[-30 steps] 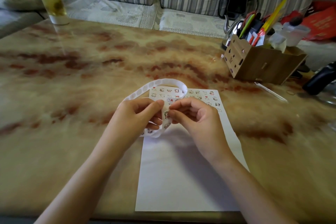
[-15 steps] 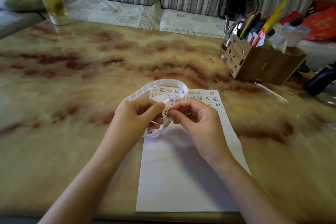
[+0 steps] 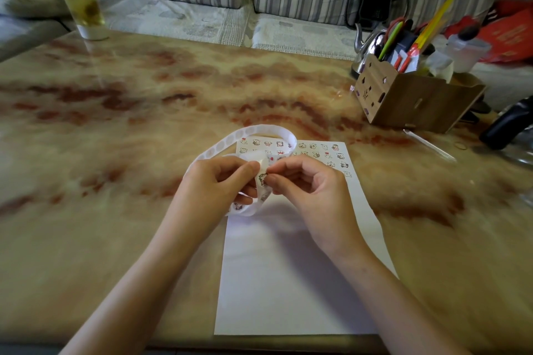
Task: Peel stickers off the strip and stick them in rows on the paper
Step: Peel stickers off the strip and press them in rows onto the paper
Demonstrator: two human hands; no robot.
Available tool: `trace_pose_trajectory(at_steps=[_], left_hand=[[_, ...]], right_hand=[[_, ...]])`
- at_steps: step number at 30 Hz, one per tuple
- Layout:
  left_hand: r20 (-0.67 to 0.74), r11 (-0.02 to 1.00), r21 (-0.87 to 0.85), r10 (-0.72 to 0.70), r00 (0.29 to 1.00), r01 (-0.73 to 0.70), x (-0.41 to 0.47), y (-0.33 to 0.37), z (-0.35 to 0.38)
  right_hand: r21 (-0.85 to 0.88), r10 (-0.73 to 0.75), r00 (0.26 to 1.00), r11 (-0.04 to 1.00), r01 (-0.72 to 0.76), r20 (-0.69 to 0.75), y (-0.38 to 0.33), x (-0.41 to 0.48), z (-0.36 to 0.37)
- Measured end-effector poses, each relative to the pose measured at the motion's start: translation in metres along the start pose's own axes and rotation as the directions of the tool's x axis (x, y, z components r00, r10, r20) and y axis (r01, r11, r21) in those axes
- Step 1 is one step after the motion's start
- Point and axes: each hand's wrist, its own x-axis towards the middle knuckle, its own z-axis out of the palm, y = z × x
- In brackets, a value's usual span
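Note:
A white paper sheet point(image 3: 291, 282) lies on the marble table, with several small cartoon stickers point(image 3: 323, 153) in rows along its far end. A white sticker strip point(image 3: 245, 135) loops above the sheet's far left corner. My left hand point(image 3: 213, 184) grips the strip, thumb and fingers curled round it, and bends it back. My right hand point(image 3: 311, 190) pinches a small sticker point(image 3: 263, 178) at the strip's bent edge with thumb and forefinger. Both hands hover over the middle of the paper.
A wooden organiser box point(image 3: 415, 98) with pens and scissors stands at the back right, a metal kettle point(image 3: 366, 46) behind it. A glass of yellow drink point(image 3: 83, 11) sits at the far left corner. A dark object point(image 3: 507, 124) lies at the right edge. A striped sofa runs behind the table.
My left hand has bent the strip further back, so its backing stands up between the hands. My right thumb and forefinger have closed on a sticker at the fold.

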Motion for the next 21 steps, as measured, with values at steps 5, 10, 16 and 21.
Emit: trace_pose_trajectory(at_steps=[5,10,16,21], left_hand=[[0.011,1.000,-0.021,-0.007,1.000,0.007,0.0001,0.0017,0.0001],[0.008,1.000,0.002,0.003,1.000,-0.003,-0.0005,0.0018,-0.0002],[-0.012,1.000,0.020,-0.014,1.000,0.015,-0.0008,0.0004,0.0003],[-0.015,0.999,0.028,-0.031,0.999,0.031,-0.0003,-0.0020,-0.0008]], right_hand=[[0.001,0.013,1.000,1.000,-0.013,-0.010,0.0011,0.0005,0.0001],[-0.011,0.020,1.000,1.000,-0.020,0.001,0.0016,0.0010,-0.0015],[-0.113,0.017,0.999,0.993,-0.013,0.037,0.0013,0.0017,-0.0024],[-0.231,-0.063,0.995,0.970,0.079,0.078,-0.0002,-0.0005,-0.0041]])
